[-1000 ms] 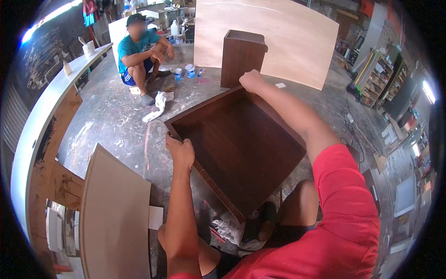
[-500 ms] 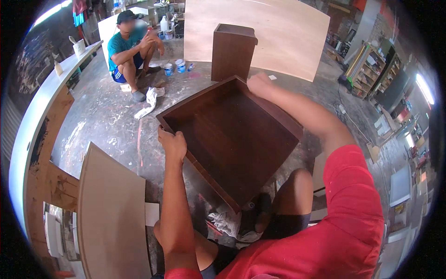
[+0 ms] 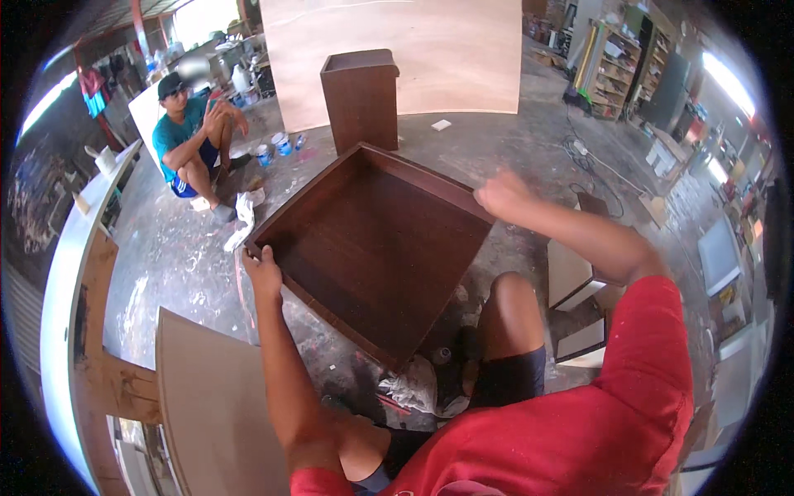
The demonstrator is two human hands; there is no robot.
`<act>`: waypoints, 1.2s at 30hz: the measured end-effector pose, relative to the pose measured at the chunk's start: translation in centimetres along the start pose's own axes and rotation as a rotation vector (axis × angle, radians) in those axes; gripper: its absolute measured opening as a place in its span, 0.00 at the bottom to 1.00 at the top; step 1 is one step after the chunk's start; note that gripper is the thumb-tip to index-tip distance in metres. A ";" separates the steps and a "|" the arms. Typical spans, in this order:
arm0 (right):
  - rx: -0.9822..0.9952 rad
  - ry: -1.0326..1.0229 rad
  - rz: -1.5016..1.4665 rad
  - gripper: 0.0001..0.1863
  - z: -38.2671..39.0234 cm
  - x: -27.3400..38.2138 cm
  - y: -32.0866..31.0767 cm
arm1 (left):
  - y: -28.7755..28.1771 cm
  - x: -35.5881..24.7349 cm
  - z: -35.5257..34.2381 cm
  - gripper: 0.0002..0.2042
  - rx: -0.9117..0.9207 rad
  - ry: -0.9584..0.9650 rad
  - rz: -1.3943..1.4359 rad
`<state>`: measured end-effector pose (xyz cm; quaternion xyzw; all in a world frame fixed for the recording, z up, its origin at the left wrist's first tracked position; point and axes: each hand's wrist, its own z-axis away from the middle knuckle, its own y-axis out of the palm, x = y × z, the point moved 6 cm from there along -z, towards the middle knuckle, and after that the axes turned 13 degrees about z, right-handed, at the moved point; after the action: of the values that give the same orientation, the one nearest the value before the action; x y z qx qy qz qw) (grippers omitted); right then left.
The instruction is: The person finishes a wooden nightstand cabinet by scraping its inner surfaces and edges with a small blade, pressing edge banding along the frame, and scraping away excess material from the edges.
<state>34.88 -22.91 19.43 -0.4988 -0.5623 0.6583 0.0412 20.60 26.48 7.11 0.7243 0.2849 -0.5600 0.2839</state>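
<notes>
A dark brown, open wooden box like a drawer [image 3: 376, 256] is held tilted in front of me above my bent leg. My left hand [image 3: 265, 273] grips its left corner, thumb over the rim. At the right corner of the far side, my right hand [image 3: 502, 194] is closed and smeared by motion; whatever it may hold is hidden. Under the box's near corner lies a crumpled white rag [image 3: 411, 390] on the floor.
A person [image 3: 186, 132] squats at back left beside paint cans [image 3: 282, 143]. A brown cabinet [image 3: 356, 103] stands before a plywood sheet [image 3: 447, 58]. A white-topped board [image 3: 66, 256] and beige panel [image 3: 207, 397] are at left; more panels [image 3: 571, 273] and cables [image 3: 579, 157] lie right.
My right hand has moved rightward along the box's far side, from near the top corner toward the right corner. The view has turned slightly. The squatting person's hand has come up before the chest.
</notes>
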 end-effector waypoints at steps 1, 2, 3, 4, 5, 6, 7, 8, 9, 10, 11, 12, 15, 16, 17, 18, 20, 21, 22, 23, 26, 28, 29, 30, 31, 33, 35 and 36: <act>0.098 0.001 -0.056 0.08 1.6 -0.5 0.5 | -0.1 0.0 -0.5 0.34 0.024 -0.032 0.000; 0.191 -0.004 -0.114 0.06 3.1 -0.8 1.1 | -0.6 0.0 -1.1 0.34 0.042 -0.063 -0.002; 0.186 0.001 -0.124 0.06 4.6 -0.9 1.5 | -1.7 0.6 -2.3 0.29 -0.031 0.018 -0.105; 0.125 0.062 -0.232 0.04 6.3 -1.4 1.8 | -2.1 0.8 -3.5 0.29 -0.026 0.022 -0.110; 0.063 0.121 -0.343 0.05 7.9 -1.7 2.1 | -2.5 0.7 -4.6 0.26 0.008 -0.003 -0.141; 0.062 0.122 -0.354 0.05 9.1 -1.3 2.5 | -2.6 0.8 -5.2 0.23 0.039 -0.028 -0.172; 0.120 0.264 -0.451 0.07 10.7 -1.7 3.6 | -2.0 -0.1 -4.9 0.18 0.037 -0.013 -0.156; 0.168 0.395 -0.554 0.11 12.1 -1.8 4.5 | -3.0 0.2 -5.5 0.18 0.029 -0.008 -0.169; 0.161 0.385 -0.569 0.11 13.1 -1.2 5.4 | -4.1 0.8 -6.4 0.18 0.074 0.010 -0.119; 0.213 0.514 -0.611 0.14 14.6 -1.5 7.5 | -3.9 1.2 -7.2 0.17 0.129 0.027 -0.060; 0.274 0.644 -0.653 0.17 16.4 -1.4 9.8 | -3.2 1.2 -6.6 0.15 0.101 -0.027 -0.005; 0.275 0.636 -0.665 0.17 17.6 -0.4 11.8 | -3.1 0.4 -6.1 0.15 0.095 -0.026 -0.018; -0.034 0.944 -0.797 0.22 22.7 1.4 20.0 | -3.1 0.3 -5.9 0.15 0.027 -0.182 0.007; -0.080 1.038 -0.807 0.24 24.7 2.3 24.1 | -2.7 0.5 -6.1 0.15 0.025 -0.182 0.004; 0.002 1.172 -0.959 0.27 26.6 3.8 28.6 | -2.5 1.0 -6.1 0.18 0.013 -0.220 -0.042; 0.089 1.291 -1.116 0.31 28.1 5.5 31.8 | -2.9 1.3 -6.2 0.20 -0.012 -0.256 -0.091; 0.093 1.427 -1.554 0.27 28.2 9.7 34.2 | -6.1 1.8 -7.8 0.24 -0.103 -0.155 -0.189; 0.017 1.269 -1.434 0.27 30.5 9.7 36.5 | -5.8 2.8 -9.3 0.34 -0.126 -0.080 -0.399; 0.042 1.242 -1.406 0.27 29.3 10.6 35.5 | -6.6 2.4 -9.6 0.34 -0.115 -0.016 -0.528; 0.071 1.236 -1.352 0.27 29.4 10.9 34.4 | -5.0 1.4 -8.1 0.34 -0.125 0.067 -0.612; 0.202 1.352 -1.260 0.26 29.0 10.6 32.8 | -3.7 0.4 -5.5 0.24 -0.045 -0.152 -0.174; 0.219 1.342 -1.163 0.26 29.2 9.7 35.3 | -3.6 0.2 -5.0 0.21 -0.008 -0.258 0.022; 0.129 1.323 -1.208 0.27 28.8 9.3 35.7 | -3.9 0.1 -4.7 0.21 -0.023 -0.256 0.019; 0.038 1.306 -1.251 0.28 28.3 9.2 36.2 | -3.4 -0.1 -4.3 0.19 0.057 -0.244 0.025; 0.047 1.289 -1.267 0.28 27.0 9.5 35.5 | -3.8 -0.3 -4.2 0.18 0.133 -0.231 0.021; 0.139 1.351 -1.263 0.28 25.0 8.3 31.6 | -4.2 -1.0 -4.5 0.19 0.177 -0.228 -0.034; -0.020 1.303 -1.360 0.28 24.1 8.2 31.8 | -3.0 -1.8 -4.6 0.20 0.222 -0.233 -0.099; -0.183 1.247 -1.454 0.27 23.7 8.0 31.6 | -3.0 -1.5 -5.7 0.20 0.226 -0.234 -0.096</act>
<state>30.24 -46.07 -13.17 -0.2898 -0.6601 0.0420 0.6918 21.80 32.58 9.46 0.6671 0.2192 -0.6818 0.2049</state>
